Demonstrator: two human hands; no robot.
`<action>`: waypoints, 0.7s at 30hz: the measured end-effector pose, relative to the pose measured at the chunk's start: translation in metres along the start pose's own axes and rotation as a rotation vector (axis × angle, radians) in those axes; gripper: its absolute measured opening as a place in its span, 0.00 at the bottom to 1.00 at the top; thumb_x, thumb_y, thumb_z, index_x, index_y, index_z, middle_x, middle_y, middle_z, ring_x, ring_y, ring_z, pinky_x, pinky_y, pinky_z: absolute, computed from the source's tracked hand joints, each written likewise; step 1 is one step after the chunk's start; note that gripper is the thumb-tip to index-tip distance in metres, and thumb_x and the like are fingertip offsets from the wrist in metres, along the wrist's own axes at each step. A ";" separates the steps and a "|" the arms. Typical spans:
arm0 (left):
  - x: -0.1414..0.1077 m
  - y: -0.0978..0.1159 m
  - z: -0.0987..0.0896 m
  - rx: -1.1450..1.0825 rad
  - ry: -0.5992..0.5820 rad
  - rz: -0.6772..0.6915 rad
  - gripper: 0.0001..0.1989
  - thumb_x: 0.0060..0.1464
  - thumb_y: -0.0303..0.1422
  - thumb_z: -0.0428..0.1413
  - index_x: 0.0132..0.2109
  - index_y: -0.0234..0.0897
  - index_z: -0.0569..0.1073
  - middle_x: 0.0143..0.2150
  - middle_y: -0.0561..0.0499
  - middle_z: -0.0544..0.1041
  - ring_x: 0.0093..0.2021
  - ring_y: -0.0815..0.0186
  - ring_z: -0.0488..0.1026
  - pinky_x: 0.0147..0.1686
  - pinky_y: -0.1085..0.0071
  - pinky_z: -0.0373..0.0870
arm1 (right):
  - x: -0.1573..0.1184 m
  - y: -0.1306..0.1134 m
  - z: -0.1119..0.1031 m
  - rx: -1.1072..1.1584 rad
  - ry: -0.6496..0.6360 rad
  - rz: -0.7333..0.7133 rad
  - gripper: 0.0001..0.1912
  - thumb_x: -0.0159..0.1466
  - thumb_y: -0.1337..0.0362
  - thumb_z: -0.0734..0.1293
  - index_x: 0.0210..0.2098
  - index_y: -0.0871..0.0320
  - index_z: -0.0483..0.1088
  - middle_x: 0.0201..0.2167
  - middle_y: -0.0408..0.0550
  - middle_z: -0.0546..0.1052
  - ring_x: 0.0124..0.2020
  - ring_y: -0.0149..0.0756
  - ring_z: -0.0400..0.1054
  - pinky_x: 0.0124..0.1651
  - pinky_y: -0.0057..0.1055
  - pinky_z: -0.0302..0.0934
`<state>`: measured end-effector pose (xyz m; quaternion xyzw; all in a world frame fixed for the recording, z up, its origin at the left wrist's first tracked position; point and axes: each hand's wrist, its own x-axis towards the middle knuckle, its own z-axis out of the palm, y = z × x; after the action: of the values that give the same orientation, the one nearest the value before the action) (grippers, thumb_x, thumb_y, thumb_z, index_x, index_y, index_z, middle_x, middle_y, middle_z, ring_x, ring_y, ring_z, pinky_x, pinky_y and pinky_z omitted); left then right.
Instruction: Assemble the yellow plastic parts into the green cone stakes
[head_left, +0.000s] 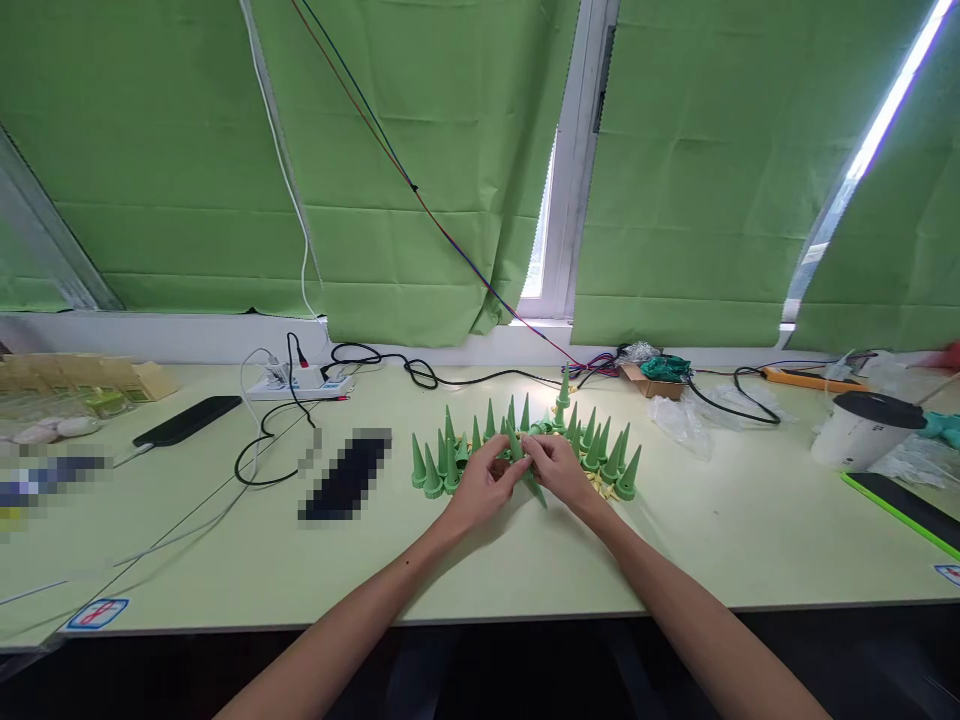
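Note:
My left hand (484, 480) is closed around a slender green cone (514, 440), its tip pointing up. Right beside it my right hand (559, 468) pinches at the cone's side, and what its fingertips hold is hidden. Another green cone (537, 490) slants below the fingers, tip toward me; I cannot tell whether a hand touches it. Several more green cones (431, 472) stand upright on the table behind and to both sides of the hands. Small yellow pieces (602, 487) lie among the cones on the right. At the back, a taller green cone (563, 390) rises above the others.
The pale table (315, 580) carries a dark blurred-out rectangle (346, 475) left of the cones. Farther left are a power strip (300, 380), cables and a black phone-like slab (187, 420). A lidded cup (866, 430), plastic bags (681, 422) and a small cardboard box (652, 383) stand right.

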<state>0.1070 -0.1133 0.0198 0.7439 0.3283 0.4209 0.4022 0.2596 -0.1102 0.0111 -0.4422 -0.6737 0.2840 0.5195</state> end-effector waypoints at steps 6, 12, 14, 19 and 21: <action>-0.001 -0.001 0.000 0.206 0.047 0.178 0.10 0.60 0.36 0.51 0.32 0.36 0.62 0.33 0.54 0.59 0.26 0.74 0.58 0.23 0.76 0.54 | 0.001 -0.002 0.000 -0.025 0.000 0.012 0.23 0.65 0.53 0.57 0.18 0.55 0.50 0.14 0.37 0.52 0.18 0.28 0.49 0.23 0.28 0.44; -0.003 -0.004 0.000 0.324 0.041 0.276 0.06 0.62 0.32 0.49 0.41 0.38 0.69 0.43 0.49 0.65 0.26 0.75 0.60 0.25 0.75 0.60 | 0.001 -0.002 0.000 -0.072 0.010 0.037 0.23 0.64 0.55 0.57 0.15 0.55 0.52 0.11 0.38 0.53 0.17 0.27 0.48 0.22 0.28 0.44; -0.004 -0.007 0.000 0.358 0.042 0.286 0.07 0.62 0.33 0.48 0.44 0.39 0.70 0.47 0.48 0.64 0.23 0.77 0.59 0.25 0.74 0.62 | 0.001 -0.002 0.000 -0.069 0.011 0.050 0.23 0.64 0.55 0.57 0.14 0.55 0.52 0.11 0.38 0.54 0.17 0.27 0.48 0.22 0.28 0.43; -0.004 -0.009 0.001 0.370 0.056 0.277 0.08 0.62 0.32 0.48 0.46 0.41 0.70 0.49 0.47 0.63 0.21 0.79 0.58 0.26 0.73 0.64 | 0.001 -0.003 0.000 -0.083 0.038 0.037 0.24 0.64 0.56 0.57 0.13 0.55 0.52 0.11 0.38 0.55 0.17 0.28 0.49 0.22 0.28 0.44; -0.004 -0.006 0.001 0.354 0.072 0.256 0.08 0.62 0.32 0.48 0.46 0.40 0.70 0.49 0.47 0.63 0.21 0.79 0.58 0.26 0.73 0.64 | 0.001 -0.003 0.000 -0.092 0.062 0.017 0.24 0.64 0.56 0.57 0.14 0.56 0.52 0.11 0.38 0.55 0.18 0.28 0.49 0.23 0.28 0.45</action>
<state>0.1054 -0.1142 0.0122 0.8228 0.3141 0.4308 0.1968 0.2580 -0.1106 0.0144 -0.4799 -0.6659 0.2429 0.5170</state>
